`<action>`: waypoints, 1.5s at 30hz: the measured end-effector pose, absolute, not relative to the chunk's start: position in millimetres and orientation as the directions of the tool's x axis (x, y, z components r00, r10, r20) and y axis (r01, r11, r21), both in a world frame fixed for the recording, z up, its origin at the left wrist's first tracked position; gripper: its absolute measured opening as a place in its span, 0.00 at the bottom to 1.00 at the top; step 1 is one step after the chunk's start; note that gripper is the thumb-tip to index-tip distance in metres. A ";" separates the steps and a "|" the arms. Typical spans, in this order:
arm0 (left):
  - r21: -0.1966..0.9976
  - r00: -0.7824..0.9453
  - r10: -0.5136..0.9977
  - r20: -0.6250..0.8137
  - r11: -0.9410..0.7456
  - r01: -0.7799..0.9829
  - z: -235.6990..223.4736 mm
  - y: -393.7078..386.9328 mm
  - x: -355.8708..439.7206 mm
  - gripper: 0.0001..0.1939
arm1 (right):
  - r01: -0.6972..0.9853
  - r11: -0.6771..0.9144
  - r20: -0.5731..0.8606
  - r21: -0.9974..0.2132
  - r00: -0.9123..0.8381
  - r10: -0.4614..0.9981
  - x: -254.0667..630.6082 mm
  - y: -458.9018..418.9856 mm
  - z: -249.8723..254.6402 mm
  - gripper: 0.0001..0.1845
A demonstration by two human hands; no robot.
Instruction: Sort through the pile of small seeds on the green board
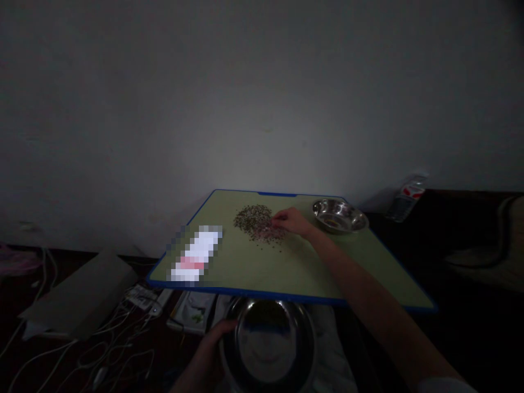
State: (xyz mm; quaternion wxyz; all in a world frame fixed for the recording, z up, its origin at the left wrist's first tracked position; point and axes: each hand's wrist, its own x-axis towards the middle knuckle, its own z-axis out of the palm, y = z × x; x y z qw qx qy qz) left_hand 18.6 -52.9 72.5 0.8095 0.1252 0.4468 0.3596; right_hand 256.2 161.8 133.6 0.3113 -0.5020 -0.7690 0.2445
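My right hand reaches over the pale board with its fingertips pinched together at the right side of a spread pile of small dark and pinkish bits. The bits look like seeds or beans, too small to name. Whatever lies between the fingertips is hidden. Below the board's near edge, my left hand grips the left rim of a shiny steel bowl. Its thumb lies on the rim and the other fingers are out of sight. A second steel bowl stands on the board, right of my right hand.
A blurred-out bright rectangle lies on the board's left side. A plastic bottle leans beyond the right edge. Cables, a power strip, a white tray and a grey box sit low at left. A wall rises behind.
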 end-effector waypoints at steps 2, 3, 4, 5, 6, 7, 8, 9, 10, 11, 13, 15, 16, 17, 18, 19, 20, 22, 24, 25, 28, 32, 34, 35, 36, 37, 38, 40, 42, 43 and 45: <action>0.520 0.351 0.690 -0.633 0.715 -0.467 73.7 -53.8 18.8 0.13 | 0.619 0.369 0.236 -0.694 -0.288 0.928 255.1 160.7 133.6 0.14; 0.520 0.354 0.690 -0.632 0.716 -0.466 74.0 -54.1 19.0 0.14 | 0.622 0.363 0.232 -0.694 -0.284 0.930 254.5 160.3 133.5 0.14; 0.521 0.355 0.691 -0.630 0.715 -0.466 74.1 -54.4 19.1 0.14 | 0.626 0.359 0.226 -0.692 -0.285 0.932 254.0 159.9 133.3 0.14; 0.523 0.355 0.692 -0.629 0.714 -0.465 73.9 -54.6 19.2 0.14 | 0.631 0.358 0.220 -0.688 -0.289 0.932 253.4 159.5 133.3 0.14; 0.524 0.353 0.693 -0.629 0.713 -0.465 73.4 -54.6 19.2 0.14 | 0.637 0.358 0.213 -0.683 -0.295 0.931 252.9 159.1 133.3 0.14; 0.526 0.350 0.693 -0.630 0.713 -0.464 72.7 -54.5 19.2 0.14 | 0.642 0.358 0.206 -0.677 -0.301 0.931 252.4 158.6 133.6 0.13; 0.526 0.348 0.692 -0.633 0.714 -0.463 71.9 -54.4 19.1 0.14 | 0.646 0.357 0.202 -0.675 -0.304 0.931 251.8 158.1 134.0 0.13; 0.525 0.346 0.691 -0.635 0.714 -0.463 71.2 -54.2 19.0 0.15 | 0.646 0.354 0.198 -0.676 -0.305 0.932 251.3 157.4 134.6 0.13; 0.525 0.343 0.691 -0.637 0.714 -0.464 70.5 -54.1 18.9 0.15 | 0.644 0.349 0.188 -0.681 -0.307 0.933 250.8 156.6 135.3 0.13; 0.527 0.339 0.693 -0.636 0.711 -0.466 70.1 -54.0 18.7 0.15 | 0.639 0.343 0.175 -0.689 -0.312 0.934 250.3 155.8 136.1 0.13; 0.534 0.333 0.700 -0.632 0.705 -0.467 70.1 -54.1 18.7 0.15 | 0.622 0.332 0.152 -0.710 -0.325 0.934 249.5 154.1 137.6 0.13; 0.532 0.340 0.700 -0.628 0.705 -0.469 71.1 -54.4 19.0 0.15 | 0.602 0.327 0.134 -0.728 -0.342 0.930 249.1 152.6 138.9 0.14; 0.527 0.348 0.696 -0.628 0.709 -0.469 71.8 -54.6 19.3 0.16 | 0.592 0.324 0.127 -0.738 -0.349 0.928 249.0 151.9 139.5 0.14; 0.519 0.356 0.691 -0.630 0.715 -0.469 72.5 -54.7 19.6 0.16 | 0.582 0.317 0.116 -0.749 -0.357 0.927 249.0 151.1 140.1 0.14; 0.514 0.360 0.687 -0.631 0.718 -0.469 73.1 -54.7 20.0 0.16 | 0.573 0.310 0.101 -0.758 -0.367 0.925 249.0 150.3 140.7 0.15; 0.515 0.359 0.689 -0.629 0.716 -0.472 73.6 -54.7 20.3 0.16 | 0.566 0.301 0.082 -0.767 -0.379 0.922 249.0 149.5 141.5 0.15; 0.517 0.357 0.693 -0.626 0.712 -0.475 73.9 -54.6 20.5 0.16 | 0.560 0.291 0.064 -0.776 -0.389 0.919 249.0 148.6 142.3 0.16; 0.517 0.362 0.698 -0.617 0.707 -0.482 74.0 -54.3 20.5 0.15 | 0.550 0.268 0.027 -0.791 -0.406 0.914 249.1 146.7 144.4 0.16; 0.508 0.380 0.692 -0.614 0.714 -0.481 73.2 -54.0 20.1 0.14 | 0.537 0.248 0.008 -0.806 -0.408 0.913 249.3 145.2 146.5 0.16; 0.503 0.388 0.687 -0.614 0.720 -0.479 72.6 -53.9 19.8 0.13 | 0.530 0.237 0.005 -0.814 -0.402 0.916 249.5 144.8 147.4 0.16; 0.526 0.352 0.705 -0.616 0.700 -0.483 70.3 -53.6 18.8 0.11 | 0.513 0.220 0.005 -0.830 -0.386 0.922 250.8 144.1 148.8 0.17; 0.545 0.312 0.722 -0.618 0.679 -0.492 69.3 -53.5 18.5 0.10 | 0.519 0.210 -0.051 -0.828 -0.443 0.895 252.5 142.6 149.1 0.17; 0.523 0.337 0.706 -0.623 0.697 -0.491 70.6 -54.1 18.8 0.13 | 0.518 0.218 -0.065 -0.827 -0.474 0.878 252.8 141.6 149.4 0.16; 0.518 0.345 0.701 -0.624 0.701 -0.489 71.6 -54.6 19.0 0.14 | 0.515 0.222 -0.065 -0.828 -0.480 0.875 252.8 141.2 149.6 0.16; 0.518 0.349 0.700 -0.623 0.704 -0.486 72.5 -55.0 19.2 0.14 | 0.511 0.221 -0.063 -0.831 -0.480 0.875 252.8 140.9 149.8 0.15; 0.524 0.348 0.703 -0.620 0.701 -0.484 73.5 -55.4 19.5 0.15 | 0.507 0.218 -0.061 -0.834 -0.477 0.877 252.8 140.8 150.0 0.15; 0.530 0.344 0.709 -0.616 0.696 -0.484 74.2 -55.6 19.9 0.15 | 0.502 0.214 -0.060 -0.838 -0.475 0.878 253.0 140.8 150.3 0.15; 0.539 0.332 0.715 -0.616 0.689 -0.484 75.2 -55.8 20.6 0.14 | 0.493 0.210 -0.063 -0.844 -0.481 0.875 253.4 140.7 150.8 0.15; 0.545 0.320 0.719 -0.617 0.683 -0.486 75.2 -55.7 21.1 0.13 | 0.482 0.211 -0.076 -0.850 -0.510 0.857 253.9 140.2 151.3 0.15; 0.549 0.314 0.722 -0.616 0.680 -0.487 75.0 -55.7 21.1 0.13 | 0.475 0.210 -0.086 -0.855 -0.529 0.844 254.1 139.7 151.5 0.15; 0.549 0.318 0.719 -0.618 0.684 -0.480 74.5 -55.8 20.8 0.14 | 0.462 0.203 -0.112 -0.863 -0.569 0.815 253.9 138.4 151.9 0.15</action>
